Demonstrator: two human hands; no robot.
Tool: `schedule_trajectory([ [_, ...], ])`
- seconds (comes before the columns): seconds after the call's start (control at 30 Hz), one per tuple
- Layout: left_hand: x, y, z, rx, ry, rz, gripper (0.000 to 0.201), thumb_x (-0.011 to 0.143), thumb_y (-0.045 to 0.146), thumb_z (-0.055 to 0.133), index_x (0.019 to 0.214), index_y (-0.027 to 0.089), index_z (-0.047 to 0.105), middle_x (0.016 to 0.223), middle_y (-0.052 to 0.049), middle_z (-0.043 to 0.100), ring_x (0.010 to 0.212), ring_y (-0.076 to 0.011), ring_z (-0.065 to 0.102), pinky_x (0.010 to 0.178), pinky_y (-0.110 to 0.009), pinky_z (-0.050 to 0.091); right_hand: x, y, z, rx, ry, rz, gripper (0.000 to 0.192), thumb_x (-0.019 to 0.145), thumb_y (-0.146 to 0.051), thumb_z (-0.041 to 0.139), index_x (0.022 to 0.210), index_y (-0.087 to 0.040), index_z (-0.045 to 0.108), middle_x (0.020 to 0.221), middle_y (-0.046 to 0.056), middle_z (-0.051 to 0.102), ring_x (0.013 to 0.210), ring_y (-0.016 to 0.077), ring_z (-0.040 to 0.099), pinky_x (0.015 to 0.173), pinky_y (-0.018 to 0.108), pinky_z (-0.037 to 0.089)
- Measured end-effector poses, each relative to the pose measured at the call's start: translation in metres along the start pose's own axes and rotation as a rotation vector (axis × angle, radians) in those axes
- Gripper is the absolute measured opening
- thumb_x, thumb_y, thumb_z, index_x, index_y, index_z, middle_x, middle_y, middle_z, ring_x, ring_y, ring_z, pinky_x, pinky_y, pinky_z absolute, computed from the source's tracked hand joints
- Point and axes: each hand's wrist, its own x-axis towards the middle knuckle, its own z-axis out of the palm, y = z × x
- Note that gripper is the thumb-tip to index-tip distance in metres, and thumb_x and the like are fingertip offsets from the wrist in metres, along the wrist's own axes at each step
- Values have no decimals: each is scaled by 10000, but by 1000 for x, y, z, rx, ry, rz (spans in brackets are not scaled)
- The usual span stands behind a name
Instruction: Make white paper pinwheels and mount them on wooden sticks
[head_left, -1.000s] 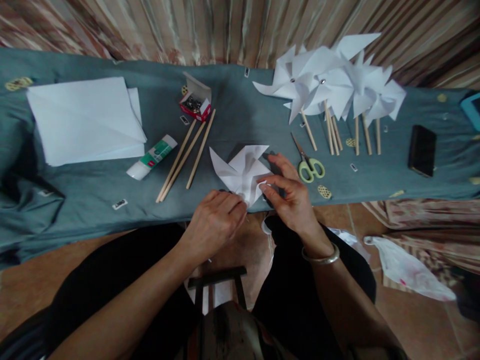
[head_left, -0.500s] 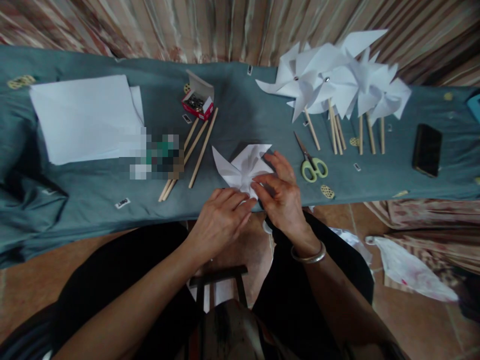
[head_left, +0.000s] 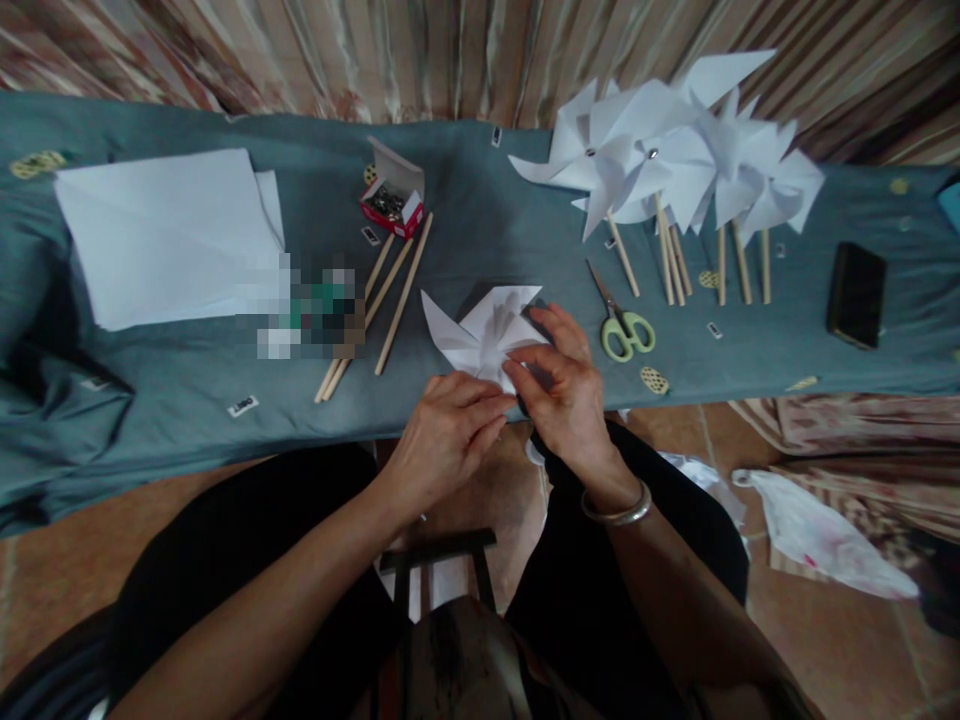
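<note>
A white paper pinwheel (head_left: 487, 325) lies at the table's near edge, its blades curled toward the centre. My left hand (head_left: 450, 425) is closed on its lower edge, fingers bent over the paper. With thumb and forefinger, my right hand (head_left: 566, 385) pinches the folded paper near the centre, and its other fingers curve around the right blade. Whatever lies under my fingertips is hidden. Green-handled scissors (head_left: 622, 325) rest just right of my right hand. Left of the pinwheel lie several wooden sticks (head_left: 403, 295), beside an open red box (head_left: 394, 205) of small metal pins.
Finished pinwheels on sticks (head_left: 652, 155) are heaped at the back right. A stack of white paper (head_left: 172, 235) lies on the left and a black phone (head_left: 856, 295) at the far right. The green tablecloth (head_left: 495, 240) ends just before my lap. A pixelated patch covers something near the sticks.
The view has shifted very slightly. Both hands stay on the pinwheel, with my left fingers moved a little along its lower edge.
</note>
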Motion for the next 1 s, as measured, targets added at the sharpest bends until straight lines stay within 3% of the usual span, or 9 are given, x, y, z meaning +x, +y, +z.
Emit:
schedule_trajectory([
  [0.6,0,0,2,-30,27,-51,174,919,163,581,1047,150,698,988,-73,744,913,-205,664,799,-372,502,-6,0,-9,-78,28,4,116,896,-312,613,876,-252,711,1378,47,582,1409,320,424,1163,589,372],
  [1.0,0,2,-3,15,2,-53,168,927,174,571,1047,145,685,977,-67,741,903,-218,652,789,-379,476,-3,-1,3,-55,24,59,126,874,-290,628,799,-223,703,1415,52,553,1435,319,373,1176,581,317],
])
